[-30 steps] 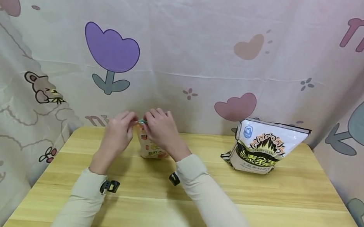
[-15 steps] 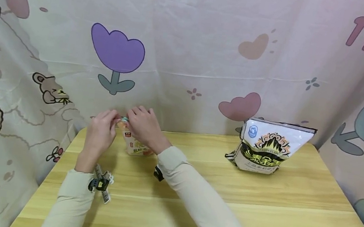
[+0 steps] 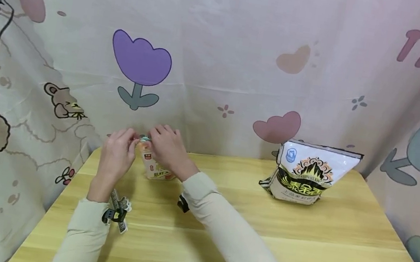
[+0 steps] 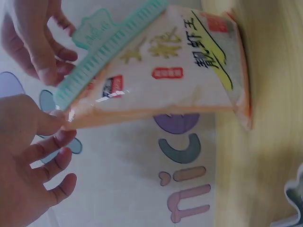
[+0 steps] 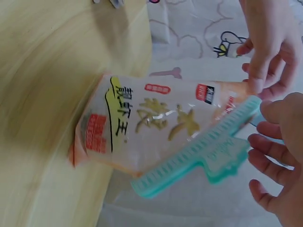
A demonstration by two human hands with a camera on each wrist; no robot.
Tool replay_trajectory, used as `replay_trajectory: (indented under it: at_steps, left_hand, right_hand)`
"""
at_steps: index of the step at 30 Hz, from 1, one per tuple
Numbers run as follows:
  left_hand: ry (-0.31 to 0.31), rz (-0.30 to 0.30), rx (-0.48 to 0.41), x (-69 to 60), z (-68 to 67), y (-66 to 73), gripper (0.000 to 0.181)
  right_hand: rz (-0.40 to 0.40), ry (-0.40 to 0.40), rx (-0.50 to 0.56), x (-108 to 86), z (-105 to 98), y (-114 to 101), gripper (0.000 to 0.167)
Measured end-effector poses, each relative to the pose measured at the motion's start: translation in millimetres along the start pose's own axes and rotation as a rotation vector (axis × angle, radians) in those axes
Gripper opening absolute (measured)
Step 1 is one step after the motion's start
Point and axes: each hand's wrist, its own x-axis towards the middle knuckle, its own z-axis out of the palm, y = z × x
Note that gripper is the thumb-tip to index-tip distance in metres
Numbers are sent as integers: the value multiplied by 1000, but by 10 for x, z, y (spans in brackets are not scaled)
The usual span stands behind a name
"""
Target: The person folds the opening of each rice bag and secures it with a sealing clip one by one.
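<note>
A small food bag (image 3: 156, 166) with orange edges and Chinese print stands upright at the table's back left. A mint-green bag clip (image 5: 199, 146) lies slanted across its top in the right wrist view. My left hand (image 3: 117, 151) pinches the bag's top corner beside the clip's end, thumb against the film in the left wrist view. My right hand (image 3: 170, 150) pinches at that same end of the clip with thumb and fingertips. Its other fingers are loosely bent in the right wrist view. In the head view, my right hand hides part of the bag and clip.
A larger white, gold and black bag (image 3: 306, 177) stands at the back right of the wooden table (image 3: 256, 255). On the table by my left cuff lies a grey, striped bag clip (image 3: 124, 208), partly covered. A printed curtain (image 3: 224, 60) encloses the back and sides.
Both hands have shifted left together with the food bag. The grey clip by my left cuff, hidden a second ago, now shows. In the last half second the hands hardly move.
</note>
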Motion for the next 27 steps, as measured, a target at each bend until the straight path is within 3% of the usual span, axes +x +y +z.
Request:
replay_trajectory:
  at_steps: [4, 11, 17, 27]
  left_hand:
    - [-20, 3, -15, 4, -19, 138, 13]
    - [-10, -31, -32, -118, -37, 425, 23]
    - [-19, 23, -109, -194, 76, 773, 20]
    - [-37, 76, -193, -276, 246, 1264, 15]
  right_hand:
    - [40, 4, 34, -187, -150, 104, 26]
    - [10, 139, 140, -557, -349, 309, 24]
    - [40, 228, 228, -988, -476, 551, 22]
    - [104, 340, 261, -1590, -705, 873, 21]
